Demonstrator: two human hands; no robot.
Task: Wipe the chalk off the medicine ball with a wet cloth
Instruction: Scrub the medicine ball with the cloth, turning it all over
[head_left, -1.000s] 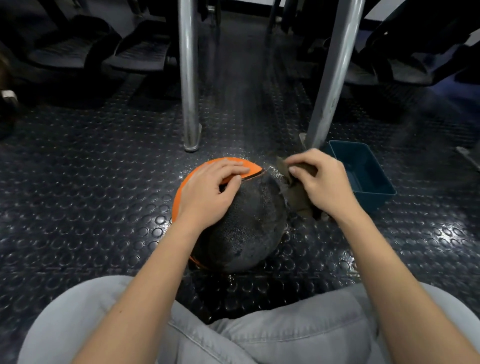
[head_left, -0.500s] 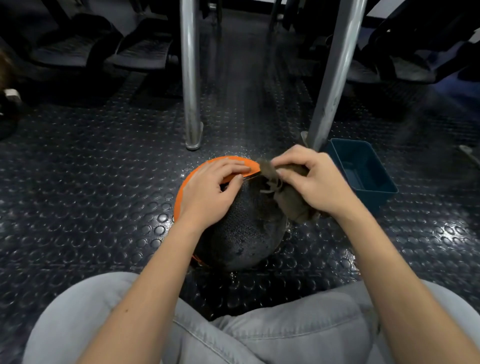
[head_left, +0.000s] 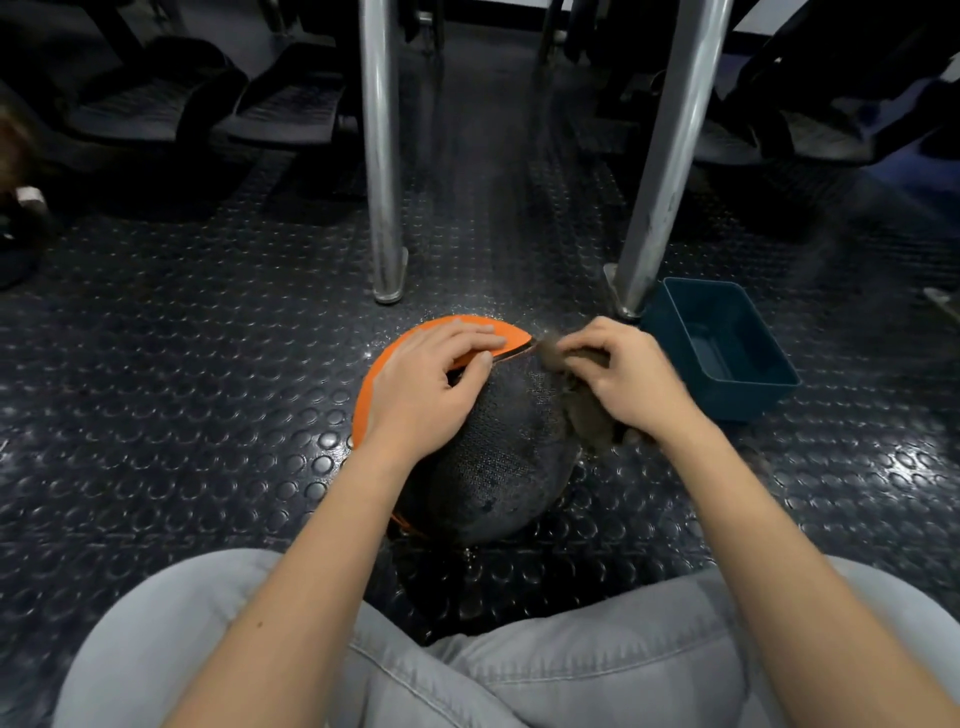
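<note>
Flat left grip (head_left: 426, 384), curled right grip (head_left: 628, 379)

The medicine ball (head_left: 498, 467) has a black, finely pebbled skin with a dull sheen and a smooth matt orange panel. The cloth (head_left: 592, 423) is brownish, limp, fuzzy fabric. The floor (head_left: 182, 364) is glossy, dark and round-studded, rubber-like. The far poles (head_left: 382, 156) are shiny, scuffed metal. The teal tub (head_left: 753, 397) on the right looks like smooth plastic.
</note>
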